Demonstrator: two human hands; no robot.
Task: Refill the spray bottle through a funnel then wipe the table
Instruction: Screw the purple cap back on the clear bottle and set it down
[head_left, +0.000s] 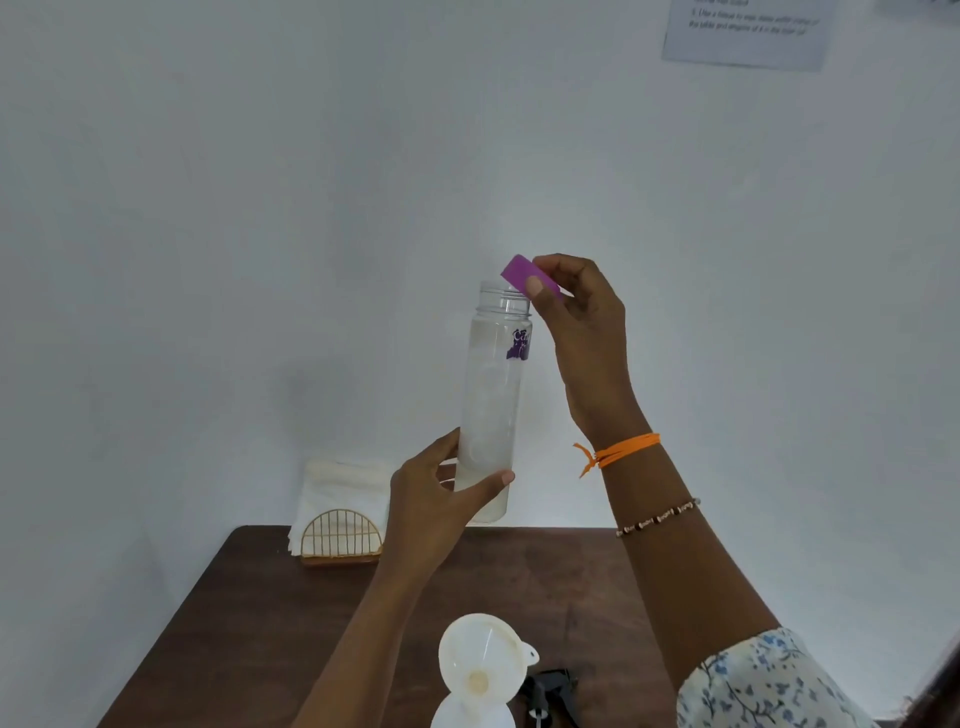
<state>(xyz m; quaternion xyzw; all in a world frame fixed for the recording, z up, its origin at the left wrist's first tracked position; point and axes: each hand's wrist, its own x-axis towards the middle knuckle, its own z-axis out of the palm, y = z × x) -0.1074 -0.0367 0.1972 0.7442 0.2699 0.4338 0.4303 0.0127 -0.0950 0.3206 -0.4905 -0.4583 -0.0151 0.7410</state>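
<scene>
Nearest, at about 6 o'clock on the desk (291, 613): the spray bottle (470, 714) is standing with a white funnel (485, 657) seated in its neck. Only the bottle's white top is showing; the frame edge is cutting off the rest. The funnel is tilting slightly, its tab pointing toward 3 o'clock. The black trigger head (550, 688) is lying just beside the bottle at its 3 o'clock, so the spray bottle is already uncapped and ready to take liquid.

Step in hand, judging from the layout: opening the source bottle before the pour. Refill not yet begun, wipe not yet begun.

Above the desk, mid-frame: the left hand (439, 501) is grasping the lower part of a clear water bottle (493, 395), fingers (488, 486) curling round it, holding it upright in the air. The bottle is looking mostly full, with frosted walls, a purple print near the shoulder, and a bare threaded mouth. The right hand (576, 317) is pinching a purple cap (524, 275) between thumb and fingers, the cap tilting just off the mouth at its 1 o'clock, not seated.

Next move probably calls for parking the cap, then lowering the clear bottle toward 6 o'clock and tipping it slowly over the funnel bowl. The funnel is sitting loose, so a fast pour could be knocking it or spilling.

Farther back, at 10 o'clock on the desk against the wall: a gold wire holder (340, 538) with white tissues (343, 486), likely for the wipe. A paper note (748, 31) is hanging on the wall at 1 o'clock, its text too blurred to read.
</scene>
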